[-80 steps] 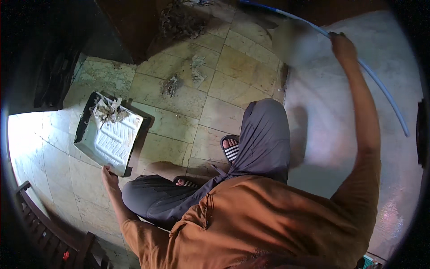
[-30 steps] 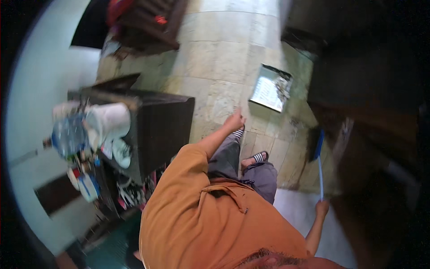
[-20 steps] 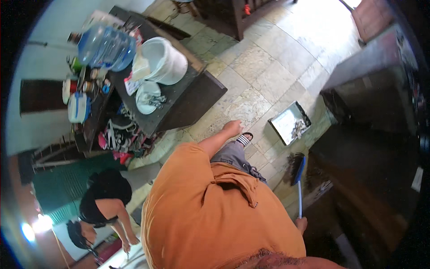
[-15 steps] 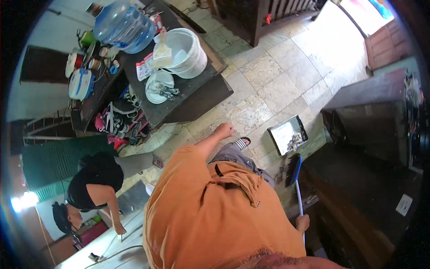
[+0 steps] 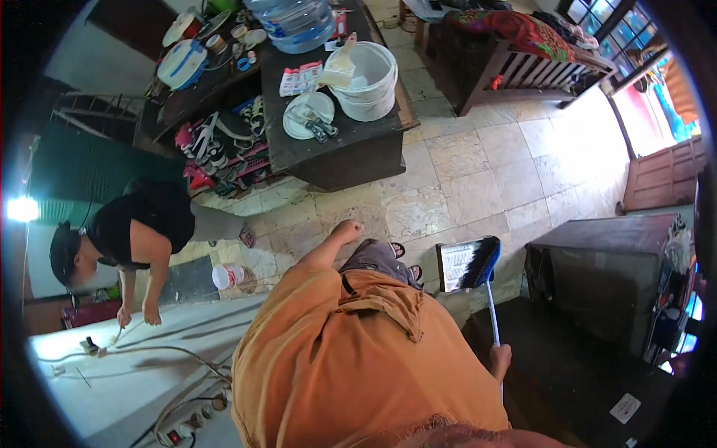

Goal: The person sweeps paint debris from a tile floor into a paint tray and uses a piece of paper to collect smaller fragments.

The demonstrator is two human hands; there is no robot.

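Observation:
My right hand (image 5: 502, 360) is wrapped round the pale handle of a long-handled broom (image 5: 493, 317) with a blue head. The broom's dark bristles lie over a shallow white tray (image 5: 452, 266) with dark edges, on the floor ahead and right of my feet. White, paint-like smears show inside the tray. My left hand (image 5: 347, 231) hangs in front of my body above the tiles, its fingers curled in, and I see nothing in them.
A dark table (image 5: 358, 142) ahead bears a white bucket (image 5: 366, 101) with a wide paintbrush (image 5: 342, 69), a lid (image 5: 308, 112) and a water bottle (image 5: 293, 26). At left a person (image 5: 142, 231) in black bends over a white surface. A dark cabinet (image 5: 590, 280) stands right.
The broom head has moved from beside the tray onto it. My view has shifted, bringing more of the bench and doorway into sight. The left hand remains curled.

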